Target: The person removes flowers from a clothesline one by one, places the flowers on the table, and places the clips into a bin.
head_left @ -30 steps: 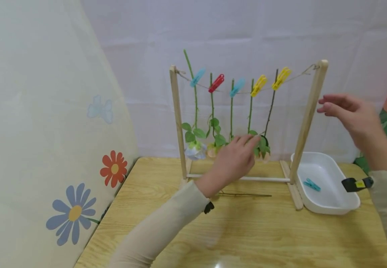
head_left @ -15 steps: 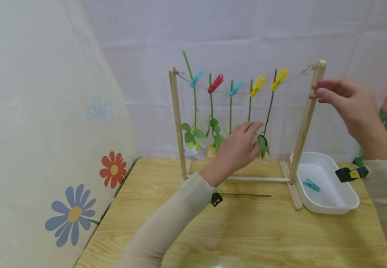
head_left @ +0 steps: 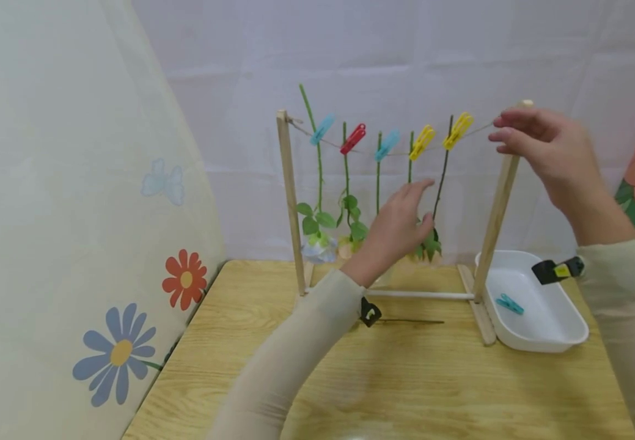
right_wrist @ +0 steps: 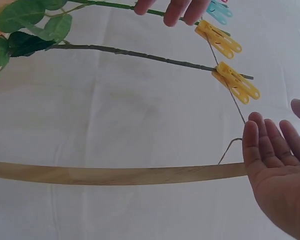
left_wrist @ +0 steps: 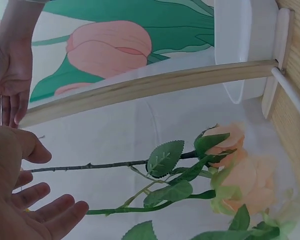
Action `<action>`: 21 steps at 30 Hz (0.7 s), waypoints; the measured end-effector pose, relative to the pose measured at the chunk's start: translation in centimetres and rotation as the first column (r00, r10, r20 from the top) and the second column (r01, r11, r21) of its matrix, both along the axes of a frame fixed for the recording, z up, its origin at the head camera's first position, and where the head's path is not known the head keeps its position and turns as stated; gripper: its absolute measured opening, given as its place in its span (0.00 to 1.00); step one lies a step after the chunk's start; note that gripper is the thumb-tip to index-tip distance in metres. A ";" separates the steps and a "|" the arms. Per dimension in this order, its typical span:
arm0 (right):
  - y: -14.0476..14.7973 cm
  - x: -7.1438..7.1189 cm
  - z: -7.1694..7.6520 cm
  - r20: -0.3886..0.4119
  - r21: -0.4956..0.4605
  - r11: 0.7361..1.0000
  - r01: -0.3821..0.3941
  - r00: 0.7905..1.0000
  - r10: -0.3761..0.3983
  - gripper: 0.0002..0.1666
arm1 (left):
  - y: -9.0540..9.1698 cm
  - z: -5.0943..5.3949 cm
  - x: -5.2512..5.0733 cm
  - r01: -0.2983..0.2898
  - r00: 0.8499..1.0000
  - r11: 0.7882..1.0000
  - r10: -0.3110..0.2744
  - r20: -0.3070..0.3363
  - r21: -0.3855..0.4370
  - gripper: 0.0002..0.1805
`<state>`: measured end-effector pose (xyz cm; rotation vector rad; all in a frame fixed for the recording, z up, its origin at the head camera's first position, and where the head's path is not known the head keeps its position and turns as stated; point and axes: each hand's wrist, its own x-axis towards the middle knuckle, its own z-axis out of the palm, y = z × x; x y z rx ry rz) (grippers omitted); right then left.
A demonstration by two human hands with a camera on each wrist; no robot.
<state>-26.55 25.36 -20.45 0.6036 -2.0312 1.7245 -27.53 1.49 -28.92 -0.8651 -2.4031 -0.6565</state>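
Note:
My left hand (head_left: 396, 226) is raised in front of the hanging roses, fingers spread, near the dark stem (head_left: 442, 183) of the rightmost one. In the left wrist view nothing is between its fingers (left_wrist: 60, 215). My right hand (head_left: 554, 150) is in front of the upper right post, fingertips near the string (right_wrist: 236, 104); whether they touch it I cannot tell. Along the string, clothespins hold the stems upside down: a red clothespin (head_left: 353, 139), two blue ones and two yellow ones, the rightmost yellow clothespin (right_wrist: 236, 82) on the dark stem. Peach blooms (left_wrist: 247, 182) hang below, partly hidden by my left hand in the head view.
The wooden frame (head_left: 291, 201) stands on the table (head_left: 306, 366), with a white bar (head_left: 422, 295) low across it. A white basin (head_left: 565, 339) at the right holds a teal clothespin (head_left: 510, 304). A thin dark stem (head_left: 413, 321) lies before the frame.
My left hand has risen from the blooms and its fingers have spread. My right hand has moved left and up, from outside the right post to in front of its top.

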 end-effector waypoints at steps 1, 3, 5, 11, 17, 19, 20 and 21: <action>-0.2 -0.1 0.2 0.003 0.024 0.999 0.023 1.000 -0.023 0.23 | 0.1 0.1 -0.1 -0.001 1.000 1.000 0.001 0.017 0.011 0.31; -0.5 -0.3 0.4 0.015 0.051 0.997 0.056 0.998 -0.056 0.25 | 0.3 0.3 -0.4 0.003 0.999 0.999 -0.006 0.053 0.041 0.32; -0.8 -0.5 0.6 0.022 0.079 0.993 0.083 0.996 -0.085 0.25 | 0.5 0.3 -0.7 0.009 0.997 0.998 -0.014 0.080 0.069 0.31; -1.6 -0.9 1.2 0.012 0.134 0.986 0.097 0.995 -0.100 0.25 | 0.9 0.2 -1.4 0.014 0.986 0.987 -0.041 0.161 0.163 0.31; -2.3 -1.6 2.1 0.092 0.190 0.971 0.143 0.982 -0.163 0.27 | 1.6 0.4 -1.9 0.015 0.971 0.969 -0.073 0.228 0.247 0.33; -2.5 -1.8 2.5 0.107 0.227 0.959 0.169 0.975 -0.197 0.28 | 2.0 0.5 -2.1 -0.001 0.967 0.966 -0.065 0.247 0.257 0.34; -2.7 -1.9 2.6 0.110 0.242 0.954 0.178 0.972 -0.209 0.28 | 2.2 0.5 -2.1 -0.013 0.966 0.966 -0.055 0.254 0.259 0.34; -2.8 -1.9 2.6 0.105 0.257 0.948 0.187 0.970 -0.219 0.28 | 2.4 0.6 -2.2 -0.022 0.965 0.965 -0.048 0.259 0.261 0.35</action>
